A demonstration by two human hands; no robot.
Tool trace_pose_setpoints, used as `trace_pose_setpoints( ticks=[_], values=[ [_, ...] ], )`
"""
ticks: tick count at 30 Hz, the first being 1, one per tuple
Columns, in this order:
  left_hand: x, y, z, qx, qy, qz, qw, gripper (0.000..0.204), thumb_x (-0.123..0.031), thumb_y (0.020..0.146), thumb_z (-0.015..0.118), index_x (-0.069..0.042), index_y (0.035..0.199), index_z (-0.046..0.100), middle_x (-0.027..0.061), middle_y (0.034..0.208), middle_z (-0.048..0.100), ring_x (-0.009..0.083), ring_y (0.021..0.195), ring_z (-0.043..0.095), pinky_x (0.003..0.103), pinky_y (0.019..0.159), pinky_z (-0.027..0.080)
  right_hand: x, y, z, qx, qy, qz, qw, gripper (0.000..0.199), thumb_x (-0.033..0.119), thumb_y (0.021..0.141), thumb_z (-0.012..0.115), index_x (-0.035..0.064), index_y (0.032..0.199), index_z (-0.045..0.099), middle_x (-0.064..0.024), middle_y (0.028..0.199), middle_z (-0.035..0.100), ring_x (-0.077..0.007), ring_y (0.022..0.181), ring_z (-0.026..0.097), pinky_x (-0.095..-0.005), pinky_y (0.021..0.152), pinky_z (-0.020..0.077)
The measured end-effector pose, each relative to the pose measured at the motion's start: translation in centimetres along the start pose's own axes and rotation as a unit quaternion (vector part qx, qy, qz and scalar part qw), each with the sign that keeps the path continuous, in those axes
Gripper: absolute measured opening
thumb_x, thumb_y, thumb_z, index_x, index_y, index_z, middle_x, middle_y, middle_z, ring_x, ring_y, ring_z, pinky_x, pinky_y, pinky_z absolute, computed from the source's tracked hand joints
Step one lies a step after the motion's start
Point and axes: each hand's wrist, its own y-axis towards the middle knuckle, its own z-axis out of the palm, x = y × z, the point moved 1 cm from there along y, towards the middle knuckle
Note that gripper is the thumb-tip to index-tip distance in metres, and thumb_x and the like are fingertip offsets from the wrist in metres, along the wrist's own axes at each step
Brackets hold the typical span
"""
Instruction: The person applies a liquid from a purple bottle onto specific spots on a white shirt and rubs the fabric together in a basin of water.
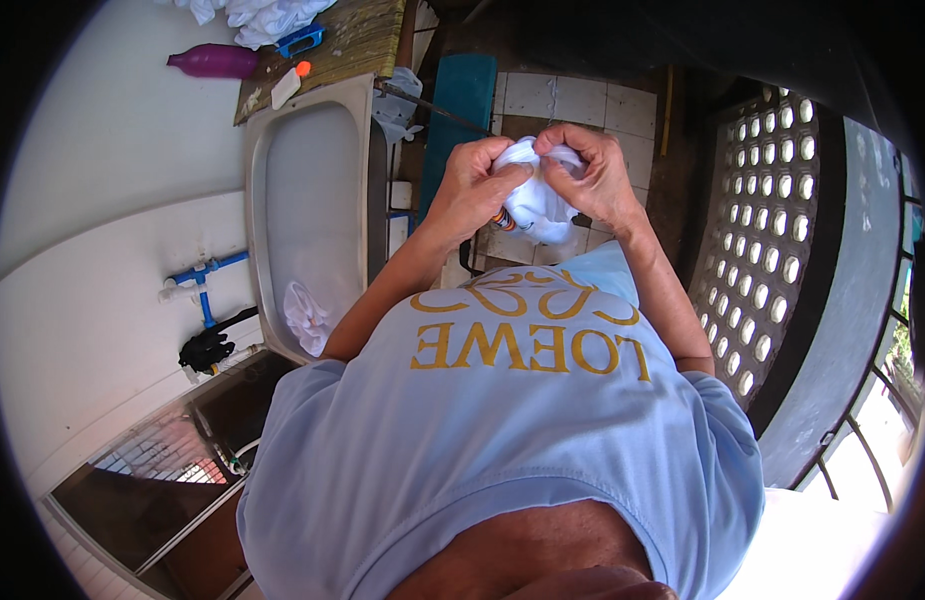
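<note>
Both my hands are raised in front of my chest and grip one bunched white cloth (538, 205). My left hand (474, 185) pinches its left side. My right hand (592, 175) closes over its top right part. A small dark and orange patch shows on the cloth's lower left edge. The hanging end of the cloth drops between my wrists, above my light blue shirt (502, 420).
A steel sink (312, 190) stands to my left with another white cloth (304, 315) lying in its near end. A purple bottle (214, 61), a blue brush (300, 40) and white laundry sit beyond it. Blue pipes (204, 280) run on the white wall. A perforated block wall (767, 230) stands to my right.
</note>
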Motion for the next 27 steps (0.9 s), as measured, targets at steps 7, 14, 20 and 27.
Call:
trace_pose_setpoints(
  ticks=[7,14,20,27],
  values=[
    [-0.2,0.0,0.1,0.002,-0.038,-0.029,0.999,0.013,-0.007,0.086,0.062,0.001,0.095,0.065,0.0039,0.075,0.065,0.0062,0.059,0.058,0.02,0.049,0.046,-1.2,-0.3,0.0,0.013,0.072,0.026,0.997,0.015,0.0,0.078,0.059,-0.0004,0.092,0.065,-0.0046,0.086,0.067,-0.0088,0.078,0.06,-0.0234,0.072,0.0493],
    [-0.5,0.1,0.1,0.01,-0.042,-0.051,0.998,0.015,-0.009,0.086,0.062,0.001,0.097,0.065,0.0036,0.075,0.065,0.0063,0.058,0.058,0.02,0.048,0.046,-1.8,-0.4,-0.2,0.021,0.121,0.046,0.991,0.016,-0.001,0.08,0.058,0.0012,0.094,0.066,-0.003,0.091,0.067,-0.0087,0.082,0.06,-0.0232,0.076,0.0489],
    [-0.4,0.5,0.1,0.01,-0.04,-0.041,0.998,0.016,-0.009,0.086,0.062,0.001,0.099,0.065,0.0042,0.077,0.065,0.0066,0.061,0.059,0.021,0.049,0.047,-2.3,-0.4,-0.4,0.035,0.206,0.072,0.975,0.018,-0.001,0.082,0.058,0.0023,0.097,0.066,-0.0024,0.096,0.066,-0.0089,0.087,0.06,-0.0231,0.082,0.0477],
    [0.1,1.0,-0.2,0.012,-0.021,-0.034,0.999,0.018,-0.006,0.085,0.063,0.001,0.102,0.063,0.0041,0.08,0.064,0.0073,0.065,0.059,0.021,0.052,0.048,-2.6,-0.3,-0.3,0.032,0.247,0.098,0.964,0.019,0.0,0.083,0.057,0.0041,0.098,0.066,-0.0013,0.096,0.065,-0.0087,0.088,0.06,-0.0227,0.083,0.047]
  ],
)
